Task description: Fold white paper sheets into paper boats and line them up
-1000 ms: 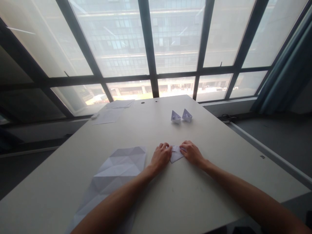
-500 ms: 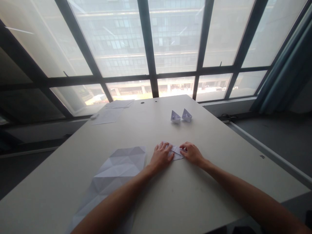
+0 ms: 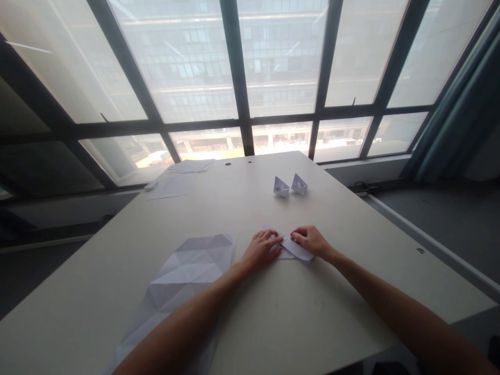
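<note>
A small folded piece of white paper (image 3: 297, 250) lies on the white table in front of me, with one flap lifted toward the right. My left hand (image 3: 265, 245) rests on its left part, fingers spread and pressing it down. Bent fingers of my right hand (image 3: 310, 240) pinch the paper's upper right edge. Beside my left forearm lies a large creased sheet of paper (image 3: 191, 268), partly covered by that arm. Beyond my hands stand two folded paper boats (image 3: 280, 187), (image 3: 299, 185) side by side.
Several flat white sheets (image 3: 174, 186) lie at the table's far left, with a small white object (image 3: 150, 186) beside them. Two dark round spots mark the far part of the table (image 3: 242, 203). Tall windows stand behind it, and a blue curtain (image 3: 445, 94) hangs at right.
A flap of the folded paper has swung out to the right and now shows more of its surface. My right hand has shifted slightly right; my left hand stays nearly in place.
</note>
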`<move>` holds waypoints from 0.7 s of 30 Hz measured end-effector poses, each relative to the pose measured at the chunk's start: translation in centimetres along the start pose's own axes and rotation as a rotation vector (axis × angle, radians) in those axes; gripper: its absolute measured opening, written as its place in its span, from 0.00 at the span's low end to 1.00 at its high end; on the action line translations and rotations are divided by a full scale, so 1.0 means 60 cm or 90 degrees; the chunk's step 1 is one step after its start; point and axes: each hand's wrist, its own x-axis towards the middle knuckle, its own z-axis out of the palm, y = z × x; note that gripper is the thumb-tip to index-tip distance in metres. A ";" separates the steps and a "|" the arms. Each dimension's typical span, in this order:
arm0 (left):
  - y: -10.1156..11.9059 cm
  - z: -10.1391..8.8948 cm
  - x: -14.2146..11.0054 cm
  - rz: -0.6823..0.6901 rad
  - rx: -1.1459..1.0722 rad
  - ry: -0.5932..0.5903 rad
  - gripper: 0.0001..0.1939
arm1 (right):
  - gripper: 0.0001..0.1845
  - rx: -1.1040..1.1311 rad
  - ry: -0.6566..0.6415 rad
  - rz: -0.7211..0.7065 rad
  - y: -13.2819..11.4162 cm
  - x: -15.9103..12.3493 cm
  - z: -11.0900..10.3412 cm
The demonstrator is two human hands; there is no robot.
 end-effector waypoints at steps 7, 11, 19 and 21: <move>0.003 -0.003 0.003 0.042 -0.014 -0.011 0.15 | 0.14 0.095 -0.002 0.050 -0.001 0.000 0.002; 0.003 -0.004 0.003 0.051 -0.013 -0.011 0.16 | 0.14 0.159 -0.004 0.078 -0.004 -0.001 0.001; 0.002 -0.001 0.000 0.046 -0.008 -0.003 0.19 | 0.15 0.139 -0.006 0.080 -0.015 -0.006 0.004; 0.002 -0.002 -0.001 0.041 -0.010 -0.003 0.19 | 0.14 0.121 0.011 0.070 -0.016 -0.009 0.005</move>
